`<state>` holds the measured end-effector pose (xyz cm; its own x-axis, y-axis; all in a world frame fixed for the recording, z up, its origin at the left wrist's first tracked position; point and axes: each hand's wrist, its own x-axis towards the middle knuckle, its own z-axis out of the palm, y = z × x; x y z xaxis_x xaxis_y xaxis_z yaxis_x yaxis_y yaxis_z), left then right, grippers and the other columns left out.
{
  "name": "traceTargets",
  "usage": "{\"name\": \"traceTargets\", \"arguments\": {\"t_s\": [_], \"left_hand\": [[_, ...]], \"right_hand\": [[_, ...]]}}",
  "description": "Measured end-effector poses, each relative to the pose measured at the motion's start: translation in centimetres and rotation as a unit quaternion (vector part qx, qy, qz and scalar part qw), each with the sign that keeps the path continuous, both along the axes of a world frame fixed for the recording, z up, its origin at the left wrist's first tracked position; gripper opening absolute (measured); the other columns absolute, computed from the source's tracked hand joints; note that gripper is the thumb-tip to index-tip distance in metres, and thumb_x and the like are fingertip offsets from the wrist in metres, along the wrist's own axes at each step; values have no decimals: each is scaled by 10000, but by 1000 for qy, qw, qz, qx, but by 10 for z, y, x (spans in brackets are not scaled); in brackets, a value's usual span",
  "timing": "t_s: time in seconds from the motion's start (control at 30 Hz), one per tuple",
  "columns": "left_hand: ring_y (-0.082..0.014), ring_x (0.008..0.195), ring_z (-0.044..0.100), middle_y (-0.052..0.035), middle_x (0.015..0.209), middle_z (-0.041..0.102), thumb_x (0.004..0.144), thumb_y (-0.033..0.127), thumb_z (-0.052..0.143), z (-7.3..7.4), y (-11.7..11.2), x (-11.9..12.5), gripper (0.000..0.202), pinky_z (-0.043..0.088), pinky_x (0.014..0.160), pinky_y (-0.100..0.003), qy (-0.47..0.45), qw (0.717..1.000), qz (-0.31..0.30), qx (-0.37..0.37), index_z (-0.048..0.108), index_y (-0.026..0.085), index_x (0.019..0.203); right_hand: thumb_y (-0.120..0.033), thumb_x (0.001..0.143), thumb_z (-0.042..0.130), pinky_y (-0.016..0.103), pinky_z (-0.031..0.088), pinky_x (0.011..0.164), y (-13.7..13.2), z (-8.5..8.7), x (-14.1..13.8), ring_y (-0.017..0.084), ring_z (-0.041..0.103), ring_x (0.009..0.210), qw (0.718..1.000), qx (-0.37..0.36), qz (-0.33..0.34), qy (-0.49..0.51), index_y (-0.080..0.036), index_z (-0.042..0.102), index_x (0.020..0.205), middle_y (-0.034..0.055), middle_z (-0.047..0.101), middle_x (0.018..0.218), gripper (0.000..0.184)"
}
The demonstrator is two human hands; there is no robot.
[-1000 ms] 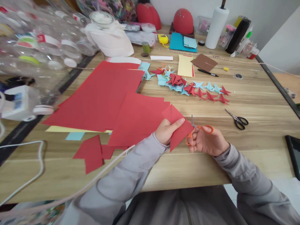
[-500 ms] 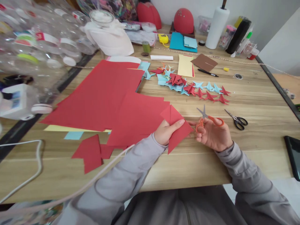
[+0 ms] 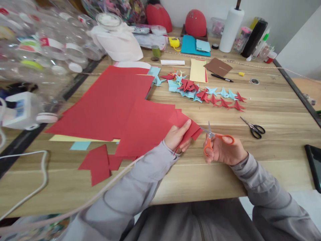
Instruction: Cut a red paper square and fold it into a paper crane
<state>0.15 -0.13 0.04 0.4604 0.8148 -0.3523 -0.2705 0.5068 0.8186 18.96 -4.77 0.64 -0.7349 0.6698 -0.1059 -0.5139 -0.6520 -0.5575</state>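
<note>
My left hand [image 3: 177,135] pinches a folded piece of red paper [image 3: 194,130], thumb on top and fingers beneath. In my right hand [image 3: 225,150] are orange-handled scissors [image 3: 209,134], the fingers through the loops and the blades spread apart. One blade tip reaches the right corner of the folded paper; whether it touches cannot be made out. Large red paper sheets [image 3: 105,103] lie to the left, and smaller red paper pieces [image 3: 96,165] rest near the front. Black-handled scissors [image 3: 254,129] lie to the right of my right hand.
Red and blue folded paper cranes [image 3: 193,87] lie across the middle. Behind are yellow paper [image 3: 197,71], brown paper [image 3: 218,67], a black pen [image 3: 222,78] and a yellow tape measure [image 3: 174,42]. Plastic bottles [image 3: 52,47] crowd the left; a black phone-like object [image 3: 313,165] sits at the right edge.
My left hand has turned the folded red paper, so its corner now points right. The orange scissors have moved slightly left and down, closer to the paper, with blades still apart.
</note>
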Motion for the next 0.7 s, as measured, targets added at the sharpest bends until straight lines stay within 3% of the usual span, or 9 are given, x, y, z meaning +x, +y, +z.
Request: {"name": "traceTargets", "arguments": {"t_s": [0.13,0.37,0.57,0.7], "left_hand": [[-35,199,212,98,254,271,737,613,591,5,3,-1,506,219,248,-161,-3,1000,-11,-6,562,117,636],[-56,178,230,75,238,287,693,642,609,3,0,-1,529,210,232,-183,45,999,-28,-3,530,138,551],[-70,169,251,66,224,276,730,653,554,1,-5,-1,554,227,230,-191,34,992,-123,13,510,149,505],[-77,201,327,21,308,440,754,599,571,-1,-9,-1,492,265,256,-201,11,989,-147,-5,572,131,601]], "right_hand": [[-436,769,585,321,467,657,0,-1,1,201,653,701,1000,-5,2,-8,-159,511,917,31,646,731,323],[-439,791,550,304,491,659,4,-1,2,194,669,692,997,-58,25,-36,-123,557,873,47,664,733,326],[-447,789,545,306,497,616,5,1,6,214,685,671,997,-44,49,-26,-126,542,854,56,675,724,328],[-459,783,538,300,496,575,5,0,7,208,675,630,998,-27,48,-35,-127,545,850,60,679,706,339]]}}
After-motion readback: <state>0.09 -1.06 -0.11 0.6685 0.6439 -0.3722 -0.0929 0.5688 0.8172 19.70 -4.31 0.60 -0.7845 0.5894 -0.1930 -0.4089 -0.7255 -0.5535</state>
